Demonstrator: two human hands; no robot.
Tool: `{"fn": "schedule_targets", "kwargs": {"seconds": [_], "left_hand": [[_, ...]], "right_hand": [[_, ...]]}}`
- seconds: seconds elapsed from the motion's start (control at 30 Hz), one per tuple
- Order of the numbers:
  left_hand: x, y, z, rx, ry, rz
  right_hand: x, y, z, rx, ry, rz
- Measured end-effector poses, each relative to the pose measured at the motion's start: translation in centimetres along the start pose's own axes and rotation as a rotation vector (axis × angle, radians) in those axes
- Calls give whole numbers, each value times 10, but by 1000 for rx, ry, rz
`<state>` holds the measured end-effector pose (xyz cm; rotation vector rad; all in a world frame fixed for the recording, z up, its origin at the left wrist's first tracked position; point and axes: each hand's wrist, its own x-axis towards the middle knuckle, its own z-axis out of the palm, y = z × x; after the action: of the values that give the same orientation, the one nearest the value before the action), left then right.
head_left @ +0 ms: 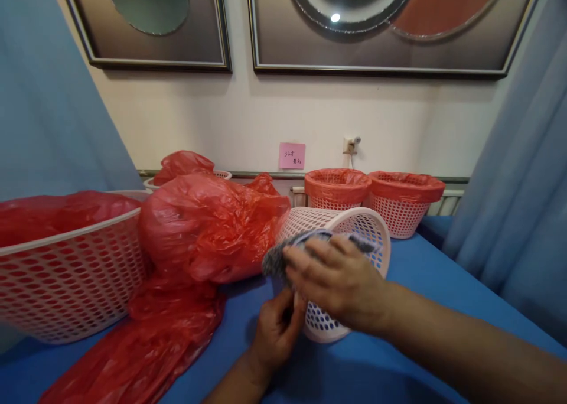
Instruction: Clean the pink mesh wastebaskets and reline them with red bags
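A white perforated basket [325, 327] lies tipped on its side on the blue surface [336, 371], its round opening facing right. My right hand [334, 274] grips a grey cloth [277, 261] against the side of this basket, fingers bent over the cloth. Just below it, my left hand [279, 327] is closed at the basket's lower edge, thumb and fingers pressed together; what it pinches is hidden. Left of the tipped basket rests a bulging red plastic bag [212, 227], with more red plastic [133, 339] trailing toward the front.
A large white basket with red lining [75, 280] stands at the left. Two red-lined baskets [337, 188] [401, 209] stand at the back right, another [224, 175] behind the bag. Blue curtains [518, 209] hang at both sides. A pink note [292, 155] is on the wall.
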<state>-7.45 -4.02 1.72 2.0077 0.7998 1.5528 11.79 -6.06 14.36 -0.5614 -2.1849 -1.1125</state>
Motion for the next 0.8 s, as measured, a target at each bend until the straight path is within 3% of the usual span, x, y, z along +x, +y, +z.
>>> {"fn": "schedule_targets", "kwargs": {"seconds": [0.07,0.17,0.27,0.33,0.43,0.5,0.67,0.8], "left_hand": [[1,0,0,7,-71,33],[3,1,-1,7,-137,73],[4,3,-1,1,-133,103],[5,4,-1,6,-115,124],[5,4,0,7,-120,124],[4,3,0,3,-125,119],[2,-4,0,7,-91,153],[2,-6,2,8,-76,145]], "right_hand": [[-5,30,2,-17,-29,154],[-31,76,4,48,-53,507],[-79,106,13,143,-52,879],[-118,109,21,158,-119,1148],[-170,88,36,283,-279,1530],[-195,61,45,369,-367,1620],[-223,-11,58,481,-513,1649],[-220,-42,52,482,-576,1611]]}}
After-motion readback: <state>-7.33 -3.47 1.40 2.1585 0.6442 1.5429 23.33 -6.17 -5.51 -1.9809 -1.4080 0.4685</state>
